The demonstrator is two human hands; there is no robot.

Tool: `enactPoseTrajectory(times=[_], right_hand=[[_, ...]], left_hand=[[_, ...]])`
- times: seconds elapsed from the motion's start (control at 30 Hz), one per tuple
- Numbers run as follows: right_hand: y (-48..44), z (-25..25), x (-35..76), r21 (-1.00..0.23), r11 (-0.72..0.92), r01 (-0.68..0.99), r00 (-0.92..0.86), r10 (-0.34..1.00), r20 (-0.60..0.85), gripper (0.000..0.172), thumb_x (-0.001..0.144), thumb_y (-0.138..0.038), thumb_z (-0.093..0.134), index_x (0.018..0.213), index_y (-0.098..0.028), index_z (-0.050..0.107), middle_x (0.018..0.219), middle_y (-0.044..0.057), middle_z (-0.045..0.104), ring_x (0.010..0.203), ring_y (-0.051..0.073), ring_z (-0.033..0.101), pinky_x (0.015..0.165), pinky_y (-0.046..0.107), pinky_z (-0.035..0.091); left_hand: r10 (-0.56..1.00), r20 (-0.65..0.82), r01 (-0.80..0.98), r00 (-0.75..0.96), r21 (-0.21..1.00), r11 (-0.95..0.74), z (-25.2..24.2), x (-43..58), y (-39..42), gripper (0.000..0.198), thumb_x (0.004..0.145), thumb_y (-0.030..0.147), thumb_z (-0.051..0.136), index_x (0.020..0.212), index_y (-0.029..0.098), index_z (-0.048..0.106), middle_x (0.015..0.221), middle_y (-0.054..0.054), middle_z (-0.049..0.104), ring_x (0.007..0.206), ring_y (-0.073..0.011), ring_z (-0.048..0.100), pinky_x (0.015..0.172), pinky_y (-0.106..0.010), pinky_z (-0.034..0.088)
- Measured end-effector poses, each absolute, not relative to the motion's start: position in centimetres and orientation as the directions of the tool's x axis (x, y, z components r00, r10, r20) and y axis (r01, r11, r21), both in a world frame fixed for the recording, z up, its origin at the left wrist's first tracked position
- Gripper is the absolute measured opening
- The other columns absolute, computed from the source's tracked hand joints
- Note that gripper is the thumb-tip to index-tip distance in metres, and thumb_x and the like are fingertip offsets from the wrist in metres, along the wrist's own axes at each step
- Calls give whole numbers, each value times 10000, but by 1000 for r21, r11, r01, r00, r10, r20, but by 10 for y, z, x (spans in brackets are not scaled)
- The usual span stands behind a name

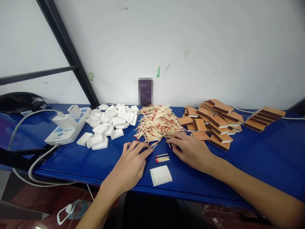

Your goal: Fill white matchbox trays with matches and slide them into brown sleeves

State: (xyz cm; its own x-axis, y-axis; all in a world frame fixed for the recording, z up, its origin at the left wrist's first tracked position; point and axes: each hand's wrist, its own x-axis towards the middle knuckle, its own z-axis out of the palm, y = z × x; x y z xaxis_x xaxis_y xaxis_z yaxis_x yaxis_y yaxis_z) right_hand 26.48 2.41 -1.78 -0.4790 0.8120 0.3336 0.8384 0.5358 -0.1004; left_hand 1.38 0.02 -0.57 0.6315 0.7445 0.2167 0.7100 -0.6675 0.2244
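Left hand (133, 163) and right hand (190, 150) seemingly touch matches (155, 145) beside the larger pile (159, 124)

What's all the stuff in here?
Matches: many, pale with red tips, middle
Box trays: many, white, left and front
Matchboxes: many, orange, right
Power strip: one, white, left
Plugs: several, white, on strip
Cords: several, pale, both sides
Blurred rectangle: one, purple, at wall
Bottle: one, clear, low left
Floor: one, red, below
Table: one, blue, centre
Wall: one, white, behind
Frame: one, black, left
Unclear object: one, black, left
Left hand: one, bare, by matches
Right hand: one, bare, by matches
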Motion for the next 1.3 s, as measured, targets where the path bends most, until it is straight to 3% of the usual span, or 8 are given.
enactPoseTrajectory(times=[0.27,0.5,0.7,0.97,1.3], right_hand=[[25,-17,267,-86,595,799,-539,773,334,190,989,-213,495,943,-188,678,970,76,659,911,238,636,778,367,483],[29,-21,256,-77,679,730,-600,691,403,197,991,-206,498,911,-162,672,889,70,652,851,233,622,775,373,480],[32,-21,249,-56,707,704,-630,660,408,248,995,-189,485,1131,-167,691,895,74,635,828,224,601,747,359,484],[32,-21,250,18,704,710,-659,655,370,264,964,-130,499,1139,-172,692,932,90,635,835,235,611,737,367,489],[33,-20,251,-132,661,739,-579,723,377,146,985,-193,508,952,-157,646,895,67,672,818,218,636,741,350,468]], left_hand=[[752,282,717,596,233,-657,-9,16,-2,342,956,85,411,1185,155,655,1152,-88,649,1080,-259,539,954,-468,368],[735,281,674,617,293,-678,-7,17,-2,376,957,57,404,1249,179,607,1136,-60,648,1046,-229,538,937,-425,373],[736,262,669,624,307,-677,-8,15,0,428,944,30,412,1284,212,598,1177,-60,610,1094,-239,504,935,-421,383],[759,207,682,617,342,-647,-9,14,1,500,927,1,389,1296,242,626,1177,-65,593,1089,-243,505,946,-450,402],[724,220,594,653,445,-671,-6,13,1,547,914,-23,361,1329,275,558,1231,-18,646,1165,-216,488,1024,-414,372]])
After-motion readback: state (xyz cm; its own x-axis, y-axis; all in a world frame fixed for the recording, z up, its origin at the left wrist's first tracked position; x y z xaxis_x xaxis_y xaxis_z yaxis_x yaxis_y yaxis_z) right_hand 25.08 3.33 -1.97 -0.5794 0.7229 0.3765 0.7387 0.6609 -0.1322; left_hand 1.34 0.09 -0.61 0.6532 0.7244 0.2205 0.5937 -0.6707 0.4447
